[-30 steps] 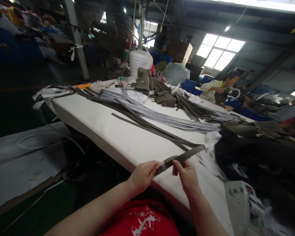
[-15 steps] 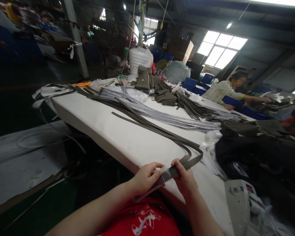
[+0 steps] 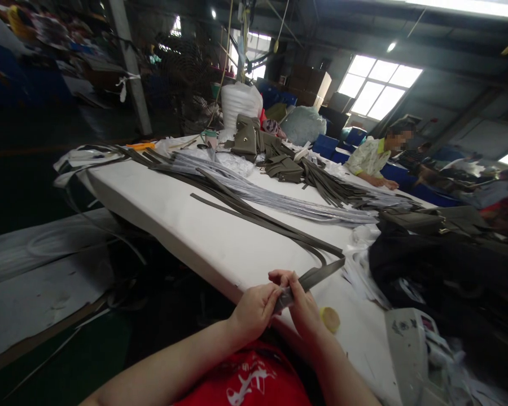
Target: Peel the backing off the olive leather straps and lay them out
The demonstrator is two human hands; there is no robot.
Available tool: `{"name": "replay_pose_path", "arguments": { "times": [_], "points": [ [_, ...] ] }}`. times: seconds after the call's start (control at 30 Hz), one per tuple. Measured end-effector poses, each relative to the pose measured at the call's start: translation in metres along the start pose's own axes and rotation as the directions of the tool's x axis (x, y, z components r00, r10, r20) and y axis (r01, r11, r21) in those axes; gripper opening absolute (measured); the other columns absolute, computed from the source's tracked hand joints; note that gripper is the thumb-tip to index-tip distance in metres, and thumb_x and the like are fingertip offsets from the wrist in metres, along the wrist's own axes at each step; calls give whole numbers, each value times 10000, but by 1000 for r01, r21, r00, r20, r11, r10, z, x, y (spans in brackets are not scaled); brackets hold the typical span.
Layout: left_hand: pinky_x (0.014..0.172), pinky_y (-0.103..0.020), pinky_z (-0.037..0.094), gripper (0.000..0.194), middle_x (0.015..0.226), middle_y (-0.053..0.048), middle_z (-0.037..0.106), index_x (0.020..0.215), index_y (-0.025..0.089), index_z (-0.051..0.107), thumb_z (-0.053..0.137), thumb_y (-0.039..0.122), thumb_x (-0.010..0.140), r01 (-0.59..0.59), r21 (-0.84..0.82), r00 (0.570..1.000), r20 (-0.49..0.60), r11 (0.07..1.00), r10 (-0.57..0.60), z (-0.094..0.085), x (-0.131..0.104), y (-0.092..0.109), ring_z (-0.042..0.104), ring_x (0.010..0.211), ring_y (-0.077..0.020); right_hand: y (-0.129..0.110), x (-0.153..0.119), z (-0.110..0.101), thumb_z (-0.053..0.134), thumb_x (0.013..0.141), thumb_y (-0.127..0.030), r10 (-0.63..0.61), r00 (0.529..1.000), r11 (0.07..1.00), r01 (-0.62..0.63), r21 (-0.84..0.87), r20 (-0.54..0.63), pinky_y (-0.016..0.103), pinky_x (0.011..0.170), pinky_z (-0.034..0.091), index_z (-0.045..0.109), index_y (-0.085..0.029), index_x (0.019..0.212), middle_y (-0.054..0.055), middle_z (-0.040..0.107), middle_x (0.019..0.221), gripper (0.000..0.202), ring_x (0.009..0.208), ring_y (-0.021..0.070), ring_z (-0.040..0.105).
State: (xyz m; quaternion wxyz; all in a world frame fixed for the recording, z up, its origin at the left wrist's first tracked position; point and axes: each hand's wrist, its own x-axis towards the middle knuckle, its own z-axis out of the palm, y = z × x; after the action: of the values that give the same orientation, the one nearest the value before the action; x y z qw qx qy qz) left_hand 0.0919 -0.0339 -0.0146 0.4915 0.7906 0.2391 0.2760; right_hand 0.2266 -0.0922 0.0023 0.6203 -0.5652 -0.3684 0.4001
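Close to the table's front edge, my left hand [image 3: 254, 311] is closed on the end of a dark olive strap [image 3: 322, 274], where a clear plastic sleeve [image 3: 283, 301] covers it. My right hand [image 3: 301, 309] grips the same strap just beside, the two hands nearly touching. From there the strap bends back and runs away over the white table [image 3: 237, 248] among other long straps [image 3: 254, 214]. A yellow round thing, like a tape roll [image 3: 330, 320], lies right of my right hand. My fingertips partly hide the sleeved end.
Behind the loose straps lies a bundle of plastic-wrapped straps [image 3: 279, 197]. Olive bags [image 3: 245, 138] stand farther back. At the right are a dark cloth [image 3: 419, 259] and a pale tape dispenser-like machine [image 3: 408, 349]. A co-worker [image 3: 368, 160] leans over the far side.
My hands have come together at the strap's end, my right hand moving left and lower. The yellow round thing has come into view. The co-worker's arm has drawn back in.
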Motion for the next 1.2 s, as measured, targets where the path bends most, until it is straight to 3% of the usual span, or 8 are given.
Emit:
{"name": "replay_pose_path", "arguments": {
  "times": [0.17,0.27,0.4,0.53,0.7,0.83,1.07,1.2],
  "points": [
    [618,-244,397,441,642,-4,586,722,188,558,283,375,1012,-49,166,999,-10,985,51,-5,-2,-13,545,606,-137,-27,22,-37,642,849,-523,-29,993,942,65,329,-112,337,828,473,622,-217,638,16,658,783,372,806,184,604],
    [600,-232,406,452,580,12,564,716,191,565,283,378,1015,-28,149,999,23,988,25,-8,-2,-13,544,566,-130,-33,32,-48,639,859,-524,-93,977,947,146,284,-192,310,767,456,536,-209,571,7,615,689,439,735,165,572],
    [622,-223,432,457,619,6,612,753,187,585,272,379,1025,-34,43,999,-11,999,34,-5,3,-6,578,587,-122,-9,22,-14,600,854,-600,-89,990,994,96,57,-110,318,742,456,587,-204,620,40,668,759,460,750,185,582],
    [622,-232,426,435,664,-8,604,739,188,547,274,375,1021,-69,82,989,-128,994,79,-3,7,-9,575,620,-131,5,15,11,625,838,-588,-8,999,994,12,107,-39,304,706,478,580,-200,622,42,676,785,446,728,175,583],
    [584,-236,398,445,608,4,548,684,199,499,265,387,1013,-75,203,992,-83,976,94,-11,-4,-24,525,574,-131,-38,39,-43,747,780,-480,-43,970,855,159,494,-238,263,775,513,477,-202,588,-24,588,709,433,729,124,590],
    [591,-219,427,462,512,32,517,674,204,508,262,393,1016,-8,122,1000,-16,992,10,-15,-11,-28,529,510,-117,-61,50,-76,761,778,-457,-83,962,840,208,502,-259,200,578,485,505,-200,640,-41,551,690,389,579,79,530],
    [586,-207,445,466,548,20,592,724,189,584,294,408,1016,22,2,999,-27,1000,-22,-9,8,-7,571,519,-108,-26,30,-21,585,893,-542,-176,982,975,184,123,-72,290,647,509,706,-205,745,43,682,819,388,659,145,599],
    [612,-232,444,448,615,-6,615,740,184,584,294,386,1014,-37,29,992,-121,999,40,-5,18,-3,579,571,-125,-11,16,6,571,878,-587,-35,991,998,40,-39,126,336,737,526,758,-234,973,69,727,1003,410,816,203,642]
  ]
}}
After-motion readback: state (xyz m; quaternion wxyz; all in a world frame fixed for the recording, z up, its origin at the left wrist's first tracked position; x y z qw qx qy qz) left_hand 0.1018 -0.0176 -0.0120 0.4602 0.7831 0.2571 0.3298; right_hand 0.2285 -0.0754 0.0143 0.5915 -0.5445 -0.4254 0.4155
